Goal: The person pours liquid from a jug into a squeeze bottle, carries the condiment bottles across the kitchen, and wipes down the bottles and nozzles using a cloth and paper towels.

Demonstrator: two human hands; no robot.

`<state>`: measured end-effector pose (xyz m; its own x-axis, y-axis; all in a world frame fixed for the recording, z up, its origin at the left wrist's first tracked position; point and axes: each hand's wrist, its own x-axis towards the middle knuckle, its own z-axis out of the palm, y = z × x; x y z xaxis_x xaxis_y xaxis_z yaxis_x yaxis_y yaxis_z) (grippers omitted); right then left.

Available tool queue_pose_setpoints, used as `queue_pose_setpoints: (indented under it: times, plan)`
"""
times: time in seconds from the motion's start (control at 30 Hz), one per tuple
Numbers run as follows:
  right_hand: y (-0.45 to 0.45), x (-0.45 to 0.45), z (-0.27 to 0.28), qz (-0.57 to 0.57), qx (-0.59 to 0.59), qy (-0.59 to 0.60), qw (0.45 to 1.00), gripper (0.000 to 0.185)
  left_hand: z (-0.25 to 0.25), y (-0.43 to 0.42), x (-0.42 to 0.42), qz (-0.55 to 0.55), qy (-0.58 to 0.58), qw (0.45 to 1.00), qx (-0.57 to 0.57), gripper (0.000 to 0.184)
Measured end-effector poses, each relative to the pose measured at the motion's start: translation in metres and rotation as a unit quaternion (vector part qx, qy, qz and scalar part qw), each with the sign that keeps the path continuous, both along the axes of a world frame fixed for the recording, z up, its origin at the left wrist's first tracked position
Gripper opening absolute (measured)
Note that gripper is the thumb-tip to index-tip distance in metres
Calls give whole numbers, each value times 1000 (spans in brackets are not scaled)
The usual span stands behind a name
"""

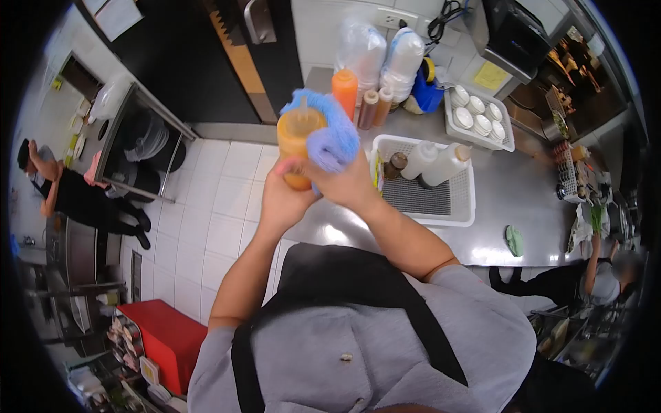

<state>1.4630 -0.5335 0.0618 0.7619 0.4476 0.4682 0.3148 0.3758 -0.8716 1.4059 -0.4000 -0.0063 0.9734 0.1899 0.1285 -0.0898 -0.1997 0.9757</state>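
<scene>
My left hand [286, 196] is wrapped round the lower part of a squeeze bottle [292, 141] filled with something yellow-orange, its clear nozzle pointing up. In my right hand [348, 182] is a blue cloth [336, 141], bunched against the bottle's side and reaching behind its top. Both hands are close together in front of me, above the counter's left edge. Just beyond the cloth stand an orange squeeze bottle [344, 91] and two smaller sauce bottles [369, 109]. My fingers partly hide the bottle's base.
A white basket [470, 199] with white bottles [446, 165] rests on the steel counter [506, 186]. Behind it are a tray of small white dishes [509, 131] and bagged cups [405, 58]. A green cloth [514, 241] lies at right. People work at far left [79, 196] and far right [568, 279].
</scene>
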Motion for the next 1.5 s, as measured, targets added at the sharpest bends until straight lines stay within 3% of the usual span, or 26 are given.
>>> queue_pose_setpoints:
  times: [0.13, 0.23, 0.3, 0.33, 0.4, 0.43, 0.5, 0.53, 0.57, 0.63, 0.67, 0.77, 0.8, 0.9, 0.97, 1.0, 1.03, 1.1, 1.2, 1.23, 1.27, 1.33, 1.37, 1.4, 1.43, 1.5]
  plan:
    - [-17, 27, 5, -96, -160, 18, 982, 33, -7, -1, 6, 16, -40, 985, -166, 41]
    - [-47, 44, 19, -176, -203, 95, 959, 43, 3, 7, 3, 20, -51, 992, -114, 37]
    - [-66, 74, -9, -99, -71, 216, 969, 53, 4, 14, 5, 22, -47, 991, -125, 35]
    - [-71, 78, -16, -93, -76, 213, 970, 53, 5, 17, 5, 16, -44, 990, -134, 34]
    - [-73, 84, -18, -116, 87, 208, 967, 63, 8, 22, 8, 12, -34, 985, -171, 34]
    - [-72, 83, -16, -110, 83, 207, 969, 63, 9, 22, 7, 1, -18, 979, -204, 33]
    - [-73, 77, -8, -140, 171, 129, 967, 72, 13, 20, 6, -4, -10, 975, -221, 35]
    - [-72, 69, -15, -38, 161, 50, 985, 88, 17, 18, 8, -16, 2, 972, -235, 38]
    - [-67, 69, -15, -37, 160, 47, 985, 88, 22, 12, 9, -16, -1, 972, -236, 38]
    - [-47, 58, -4, -5, 72, -76, 995, 100, 35, -6, 12, 41, -34, 995, -80, 53]
    - [-36, 51, 2, 9, 27, -136, 990, 106, 26, -8, 16, 38, -36, 995, -82, 53]
    - [-7, 43, 18, 54, -82, -289, 952, 122, 8, -6, 28, 95, -245, 958, 115, 70]
    - [0, 42, 21, 66, -100, -321, 940, 125, 15, -8, 24, 89, -239, 959, 120, 75]
    - [10, 27, 22, 77, 55, -133, 987, 121, 12, -14, 20, 88, -209, 967, 112, 77]
    - [21, 16, 29, -68, -34, -29, 997, 121, 12, -14, 19, 107, -190, 975, 39, 68]
    - [28, 22, 13, -198, -51, -113, 972, 95, 5, -12, 26, 109, -192, 974, 40, 68]
    - [26, 17, 19, -196, -49, -116, 973, 95, -3, -10, 36, 119, -222, 967, 20, 67]
    - [18, 3, 34, -95, -138, 0, 986, 68, -11, -7, 45, 131, -255, 958, 4, 66]
    - [17, 23, 37, -25, -117, 71, 990, 52, -11, -11, 38, 162, -309, 922, 167, 74]
    - [12, 33, 31, -23, -115, 72, 991, 52, -7, -13, 37, 164, -308, 922, 169, 74]
    - [7, 47, 21, 49, -76, 60, 994, 57, -2, -15, 37, 119, -215, 969, -25, 71]
    - [-2, 69, 5, 154, -6, 44, 987, 71, 34, -12, 15, 76, -65, 993, 55, 64]
    - [-2, 77, -2, 155, -5, 40, 987, 71, 32, -5, 13, 77, -69, 993, 57, 64]
    - [-2, 82, -5, 300, 36, 32, 953, 76, 26, 2, 13, -86, -50, 995, -13, 67]
    - [-1, 84, -2, 437, 75, 25, 896, 82, 21, 8, 15, -168, -44, 984, -47, 69]
    - [3, 77, -1, 480, 81, 3, 874, 85, 11, 18, 18, -342, 3, 925, -168, 71]
